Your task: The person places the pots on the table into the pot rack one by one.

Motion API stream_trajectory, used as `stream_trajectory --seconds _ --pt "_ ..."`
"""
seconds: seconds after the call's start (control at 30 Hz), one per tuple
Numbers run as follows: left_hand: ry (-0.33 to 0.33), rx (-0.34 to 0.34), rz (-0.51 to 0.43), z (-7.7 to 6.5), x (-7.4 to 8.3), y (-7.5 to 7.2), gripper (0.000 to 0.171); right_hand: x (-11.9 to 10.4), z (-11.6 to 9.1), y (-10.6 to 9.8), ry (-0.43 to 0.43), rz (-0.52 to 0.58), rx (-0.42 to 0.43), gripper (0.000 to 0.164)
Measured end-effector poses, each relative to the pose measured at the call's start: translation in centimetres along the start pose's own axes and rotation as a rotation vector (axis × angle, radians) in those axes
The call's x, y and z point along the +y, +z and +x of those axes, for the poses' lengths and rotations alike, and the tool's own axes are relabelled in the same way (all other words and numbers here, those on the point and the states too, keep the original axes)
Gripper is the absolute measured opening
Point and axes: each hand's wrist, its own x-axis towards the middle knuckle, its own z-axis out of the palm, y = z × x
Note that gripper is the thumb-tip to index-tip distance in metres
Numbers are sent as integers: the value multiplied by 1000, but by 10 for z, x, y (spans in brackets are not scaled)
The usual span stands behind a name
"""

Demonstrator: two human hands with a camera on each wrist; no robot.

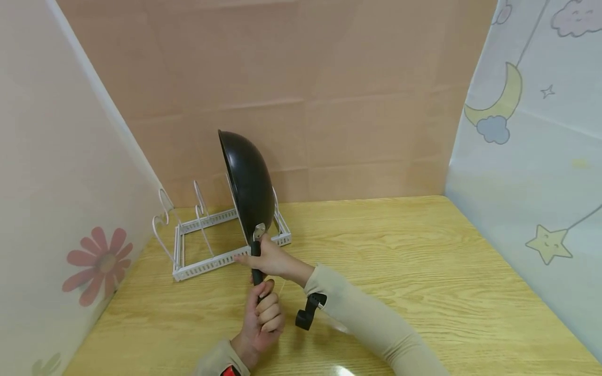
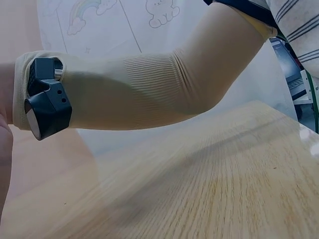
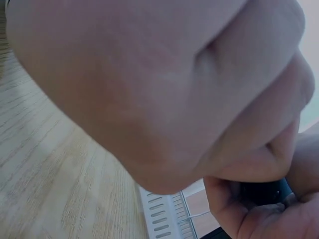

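A black wok (image 1: 251, 180) stands on its side in a white wire rack (image 1: 209, 263), its rounded underside facing right. Its black handle (image 1: 256, 261) points down toward me. My left hand (image 1: 267, 318) grips the end of that handle with fingers curled round it. Higher up, near the metal joint (image 1: 259, 230), my right hand (image 1: 275, 259) holds the handle, its thumb reaching across to the left. In the right wrist view my left hand (image 3: 164, 89) fills most of the picture, and the right hand's fingers (image 3: 264, 221) wrap the handle below. The left wrist view mainly shows the right sleeve (image 2: 119, 94).
Several white wire dividers (image 1: 162, 235) rise from the left of the rack. The wooden table (image 1: 376, 250) extends to the right. A peach cloth (image 1: 367, 104) hangs behind, with printed white walls (image 1: 517, 172) at the sides. A black wrist camera (image 1: 308, 312) hangs under my right wrist.
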Motion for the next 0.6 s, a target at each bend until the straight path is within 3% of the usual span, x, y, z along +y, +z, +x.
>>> stream_trajectory --seconds 0.4,0.6 --pt "-15 1 19 -3 2 -3 24 6 1 -1 -39 -95 16 29" --pt "-14 68 85 -5 2 1 24 7 -3 -1 -22 -137 53 30"
